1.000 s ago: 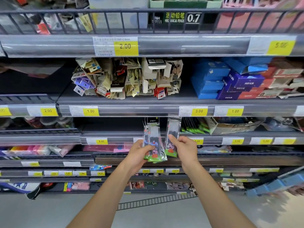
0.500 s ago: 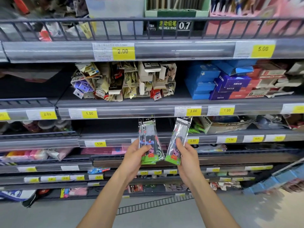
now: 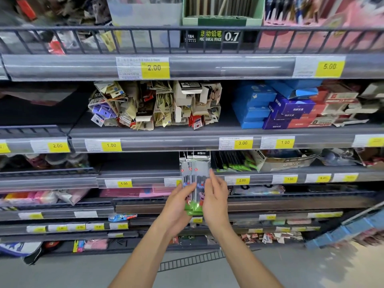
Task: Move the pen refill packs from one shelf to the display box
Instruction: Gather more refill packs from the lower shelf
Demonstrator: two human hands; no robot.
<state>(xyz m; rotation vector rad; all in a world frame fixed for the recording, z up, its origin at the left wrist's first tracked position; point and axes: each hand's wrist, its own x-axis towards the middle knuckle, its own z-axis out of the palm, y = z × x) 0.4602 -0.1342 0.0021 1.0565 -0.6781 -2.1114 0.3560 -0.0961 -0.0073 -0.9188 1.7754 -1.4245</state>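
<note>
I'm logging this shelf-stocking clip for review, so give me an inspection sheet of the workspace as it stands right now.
Surface: grey store shelves with yellow price tags along the edges.
Job's things: pen refill packs gathered in one upright bundle, held in front of the shelves; an open cardboard display box sits on the shelf to the right.
Clutter: loose carded packets heaped on the shelf above; blue boxes stacked beside them.
Hands: left hand grips the bundle's lower part; right hand rests straight fingers on its right side.
Cables: nothing seen.
Surroundings: grey floor below.
</note>
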